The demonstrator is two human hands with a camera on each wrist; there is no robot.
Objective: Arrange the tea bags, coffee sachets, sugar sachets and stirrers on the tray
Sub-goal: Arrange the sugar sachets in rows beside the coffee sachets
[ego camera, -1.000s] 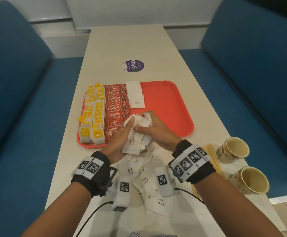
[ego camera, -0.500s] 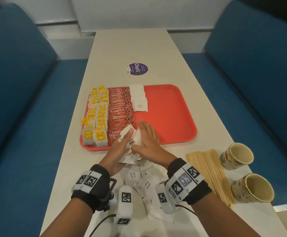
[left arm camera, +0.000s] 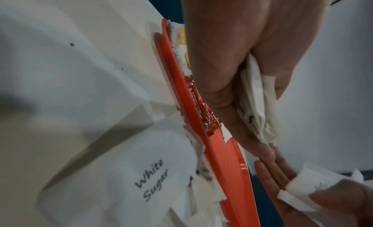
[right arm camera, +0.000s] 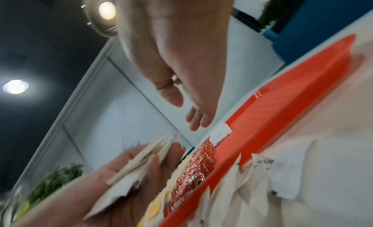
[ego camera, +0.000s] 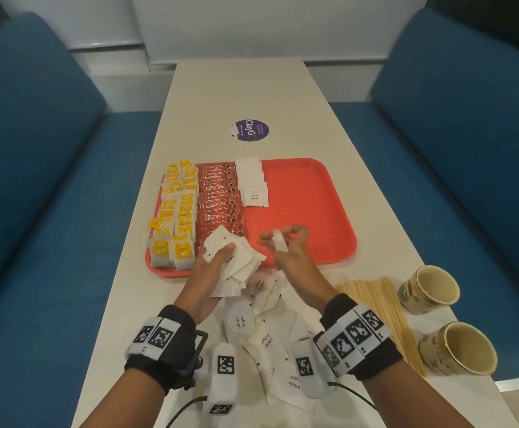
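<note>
- While the left hand (ego camera: 213, 267) hovers over the near edge of the red tray (ego camera: 307, 193), its thumb lies across a fanned stack of white sugar sachets (ego camera: 233, 257), with the fingers curled beneath them.
- Just beside it, the right hand (ego camera: 289, 251) pinches a single sugar sachet (ego camera: 280, 244) between thumb and fingertips, above the tray's near part.
- On the tray, tea bags (ego camera: 179, 217) fill the left side, coffee sachets (ego camera: 219, 199) sit next to them, and a short column of sugar sachets (ego camera: 252, 183) lies at the far end beside the coffee.
- More loose sugar sachets (ego camera: 261, 332) are scattered on the table (ego camera: 239, 88) between the wrists.
- Wooden stirrers (ego camera: 378, 307) lie on the table right of the wrists, next to two paper cups (ego camera: 428, 288).
</note>
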